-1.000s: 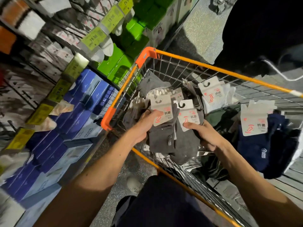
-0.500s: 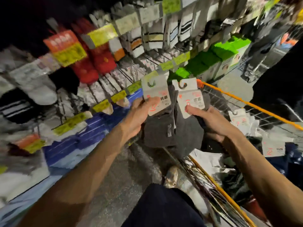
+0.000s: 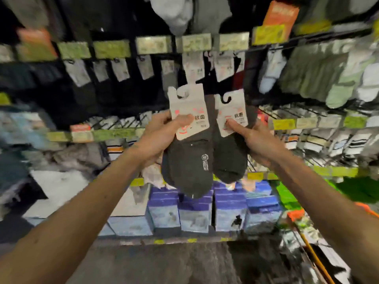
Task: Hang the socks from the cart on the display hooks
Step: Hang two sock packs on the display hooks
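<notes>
I hold two dark grey sock packs up in front of the display wall. My left hand (image 3: 162, 136) grips the left sock pack (image 3: 189, 160) with the thumb on its white header card. My right hand (image 3: 254, 140) grips the right sock pack (image 3: 229, 158), thumb pressed on its card. Each card has a hook cut-out at the top, held just below a row of display hooks (image 3: 194, 64) that carry similar carded socks under yellow price tags. Of the cart, only an orange corner (image 3: 297, 215) shows at the lower right.
Socks in black, white and green hang on several hook rows across the wall. Blue boxes (image 3: 196, 214) and green boxes (image 3: 291, 197) stand on the bottom shelf. Grey floor lies below, between me and the shelf.
Both hands lifted the two sock packs out of the cart and raised them to the hook rows. My view swung from the cart to face the display wall.
</notes>
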